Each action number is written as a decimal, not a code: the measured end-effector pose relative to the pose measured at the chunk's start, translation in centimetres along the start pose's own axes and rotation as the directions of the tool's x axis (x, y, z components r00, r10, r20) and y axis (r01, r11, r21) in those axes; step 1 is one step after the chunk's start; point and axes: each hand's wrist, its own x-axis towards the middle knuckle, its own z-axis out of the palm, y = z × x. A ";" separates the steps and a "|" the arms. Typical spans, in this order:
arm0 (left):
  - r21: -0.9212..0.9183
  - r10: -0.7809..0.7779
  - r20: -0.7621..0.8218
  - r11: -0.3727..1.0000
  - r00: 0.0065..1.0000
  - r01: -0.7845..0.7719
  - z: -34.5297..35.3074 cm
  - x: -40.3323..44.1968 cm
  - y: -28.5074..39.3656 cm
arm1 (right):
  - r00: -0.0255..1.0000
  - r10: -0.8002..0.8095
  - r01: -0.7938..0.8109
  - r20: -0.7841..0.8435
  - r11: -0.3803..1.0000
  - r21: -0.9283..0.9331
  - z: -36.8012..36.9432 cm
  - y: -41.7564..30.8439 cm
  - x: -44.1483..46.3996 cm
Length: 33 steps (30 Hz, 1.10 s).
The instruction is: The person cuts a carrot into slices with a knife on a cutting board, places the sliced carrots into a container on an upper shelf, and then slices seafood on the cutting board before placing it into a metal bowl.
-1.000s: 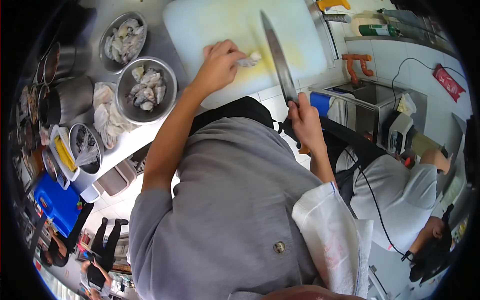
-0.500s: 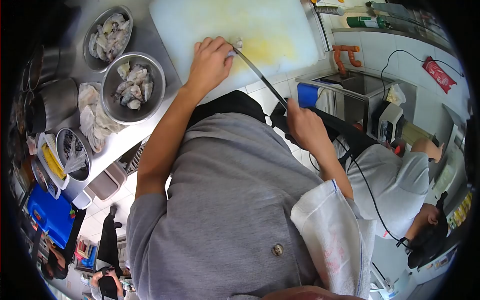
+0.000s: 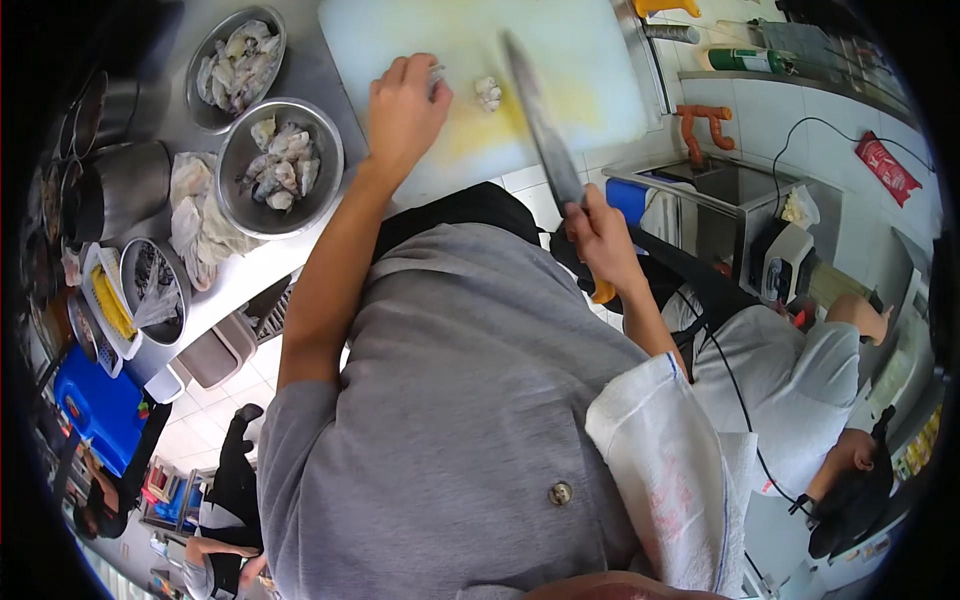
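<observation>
On the white cutting board [image 3: 590, 60] lies a small pale chunk of raw seafood [image 3: 488, 93]. My left hand [image 3: 408, 115] is just left of it, its fingers closed round another pale seafood piece [image 3: 436, 76], mostly hidden by the fingers. My right hand [image 3: 603, 238] grips the yellow handle of a long knife [image 3: 548, 135]. The blade points up over the board, right of the chunk and apart from it, its tip smeared by motion. Left of the board stand two metal bowls, a nearer bowl [image 3: 226, 196] and a farther bowl [image 3: 194, 100], both holding raw greyish-white pieces.
A crumpled plastic bag [image 3: 205, 225] lies beside the nearer bowl. Past it are a metal pot [image 3: 130, 190] and a white basket [image 3: 98, 262] with something yellow. A co-worker [image 3: 775, 370] stands close on my right, near a metal sink unit [image 3: 735, 185]. Other people are farther back.
The knife has lifted off the piece and swung upright to the right. My left hand has drawn away left with a piece, leaving the chunk uncovered on the board.
</observation>
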 end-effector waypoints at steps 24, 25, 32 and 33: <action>0.287 -0.273 -0.087 0.914 0.958 0.287 -18.8 3.6 -8.6 | 0.995 0.077 -0.066 -0.060 0.984 0.168 -0.2 -1.4 3.6; 0.302 -0.257 -0.148 0.908 0.955 0.291 -17.7 4.6 -11.0 | 0.996 0.059 -0.048 -0.063 0.985 0.163 -0.1 -1.4 3.7; 0.567 -0.078 0.057 0.823 0.995 0.032 -16.3 7.6 -15.3 | 0.994 0.031 -0.020 -0.109 0.995 0.100 -0.3 -1.4 2.7; 0.520 -0.123 0.091 0.852 0.988 0.058 -16.9 7.8 -14.6 | 0.991 0.030 -0.017 -0.127 0.995 0.102 -0.2 -1.2 2.4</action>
